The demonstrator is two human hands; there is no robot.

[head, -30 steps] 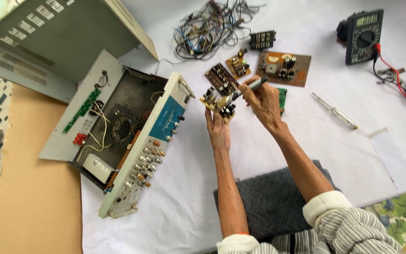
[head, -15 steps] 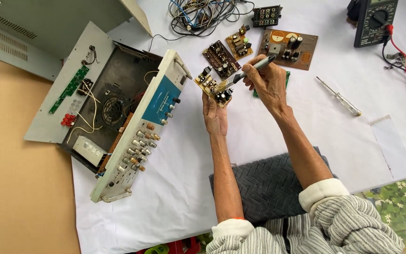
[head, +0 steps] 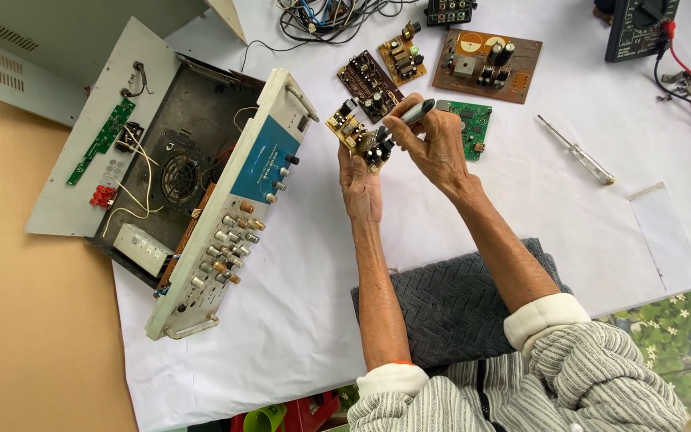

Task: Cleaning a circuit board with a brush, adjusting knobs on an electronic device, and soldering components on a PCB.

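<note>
Left hand is raised over the white sheet, fingers closed on a small yellowish circuit board, held tilted. Right hand pinches a grey pen-like tool, tip on the board's components. Green board lies just behind the right hand. Opened amplifier chassis sits left, screwdriver right, well apart.
</note>
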